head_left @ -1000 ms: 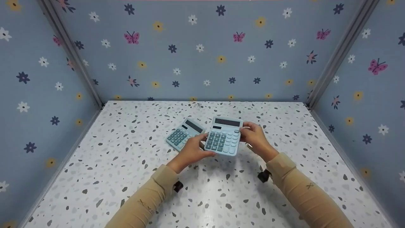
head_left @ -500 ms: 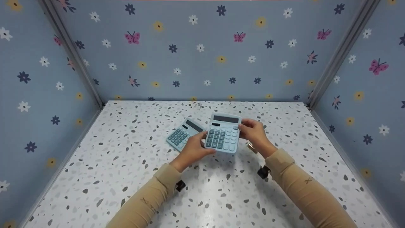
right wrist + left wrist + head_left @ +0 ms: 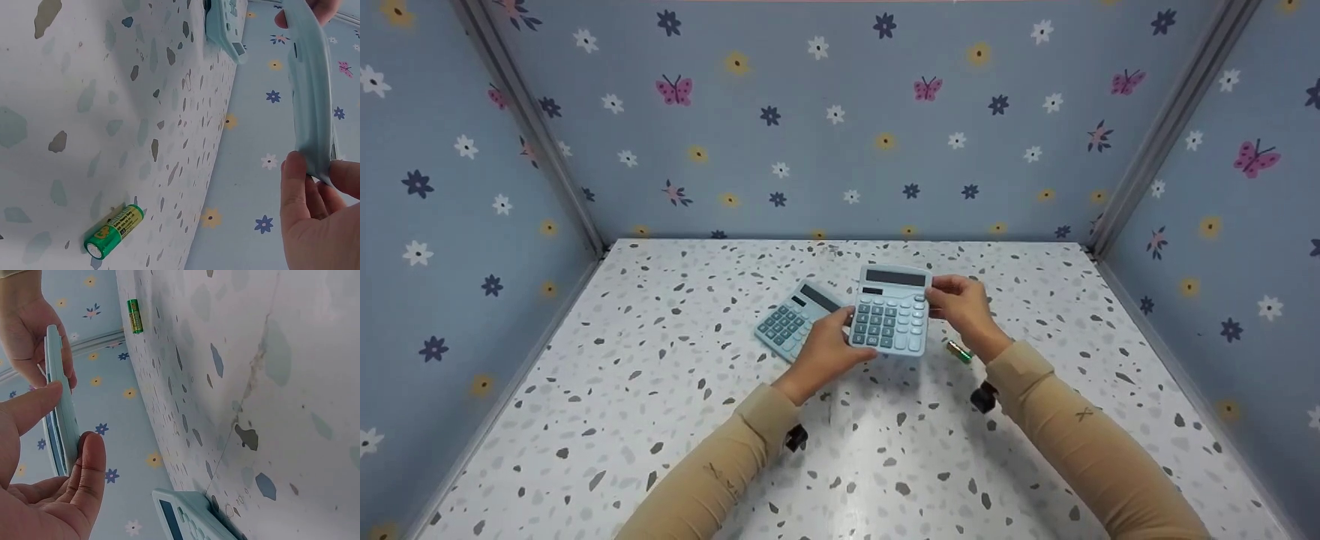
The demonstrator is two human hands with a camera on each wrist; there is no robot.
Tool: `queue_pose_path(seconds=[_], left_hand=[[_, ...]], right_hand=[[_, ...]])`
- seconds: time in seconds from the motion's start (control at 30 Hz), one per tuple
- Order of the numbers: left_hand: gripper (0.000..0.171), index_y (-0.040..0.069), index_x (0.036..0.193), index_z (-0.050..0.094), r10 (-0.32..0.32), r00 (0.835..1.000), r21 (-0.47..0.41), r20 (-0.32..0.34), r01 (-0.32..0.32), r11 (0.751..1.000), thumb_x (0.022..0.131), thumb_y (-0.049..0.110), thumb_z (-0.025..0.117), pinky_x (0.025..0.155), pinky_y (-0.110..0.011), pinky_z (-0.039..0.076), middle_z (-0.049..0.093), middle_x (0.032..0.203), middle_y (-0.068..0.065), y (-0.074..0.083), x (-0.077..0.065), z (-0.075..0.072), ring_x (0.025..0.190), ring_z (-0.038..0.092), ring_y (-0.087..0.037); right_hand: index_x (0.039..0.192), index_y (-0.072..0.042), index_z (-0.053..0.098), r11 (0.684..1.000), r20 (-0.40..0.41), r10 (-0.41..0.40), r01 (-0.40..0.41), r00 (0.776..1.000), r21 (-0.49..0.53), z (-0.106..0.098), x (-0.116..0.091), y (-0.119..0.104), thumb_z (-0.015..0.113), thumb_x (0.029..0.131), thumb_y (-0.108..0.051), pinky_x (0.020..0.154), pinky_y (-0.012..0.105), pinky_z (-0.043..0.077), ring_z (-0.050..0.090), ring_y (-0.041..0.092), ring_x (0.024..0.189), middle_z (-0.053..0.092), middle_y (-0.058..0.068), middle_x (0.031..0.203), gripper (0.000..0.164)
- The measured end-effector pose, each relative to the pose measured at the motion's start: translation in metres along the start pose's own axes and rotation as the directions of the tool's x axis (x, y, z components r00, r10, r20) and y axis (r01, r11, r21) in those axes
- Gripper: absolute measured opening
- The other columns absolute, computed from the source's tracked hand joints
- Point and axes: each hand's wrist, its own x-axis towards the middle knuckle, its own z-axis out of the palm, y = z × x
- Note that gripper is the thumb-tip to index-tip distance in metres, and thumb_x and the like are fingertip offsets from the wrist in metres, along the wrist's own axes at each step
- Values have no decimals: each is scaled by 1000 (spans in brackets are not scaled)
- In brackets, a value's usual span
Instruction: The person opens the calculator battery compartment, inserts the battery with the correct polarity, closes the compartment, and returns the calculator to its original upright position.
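A light blue calculator is held off the table, its keys and dark display facing up towards the head camera. My left hand grips its lower left corner, thumb along the near edge. At the upper right edge my right hand pinches it between thumb and fingers; the right wrist view shows the thumb on one face and a fingertip on the other. A second calculator of the same kind lies turned on the table, partly covered by my left hand. Below my right hand lies a green and gold battery.
The white speckled table is bounded by a flowered blue back wall and side walls. Black wrist cameras hang under both sleeves.
Both hands have raised the held calculator slightly away from me. The battery, mostly hidden by my right hand a second ago, now shows fully. The second calculator stays put.
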Motion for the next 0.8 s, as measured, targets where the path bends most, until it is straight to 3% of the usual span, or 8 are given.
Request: queue_pose_path(seconds=[0.27,0.47,0.6,0.8], left_hand=[[77,1,152,56,-41,999,35,-15,41,999,83,7,89,85,-31,64,71,127,-10,4,7,3,98,70,-19],[77,-1,151,56,-77,997,67,-29,79,995,83,6,89,84,-33,62,69,127,-13,6,13,6,96,66,-20],[72,-2,147,59,-85,996,74,-31,87,993,82,3,88,91,-37,62,70,123,-14,6,15,9,98,66,-21],[70,-6,145,58,-106,994,78,-27,108,991,81,0,86,101,-40,61,72,124,-15,2,18,14,105,69,-23]], right_hand=[[135,6,69,1000,-17,6,-6,1000,-7,-1,9,-1,66,107,-6,79,25,67,75,12,86,74,16,114,30],[139,8,66,999,-15,17,-18,1000,-46,-1,15,1,63,107,-3,85,28,67,75,13,88,71,20,121,34],[144,9,62,998,-17,26,-27,1000,-63,0,19,3,61,105,0,88,28,67,74,14,90,67,19,121,40],[141,9,64,995,-23,28,-30,999,-95,2,25,9,62,104,2,79,23,65,73,15,89,67,18,118,38]])
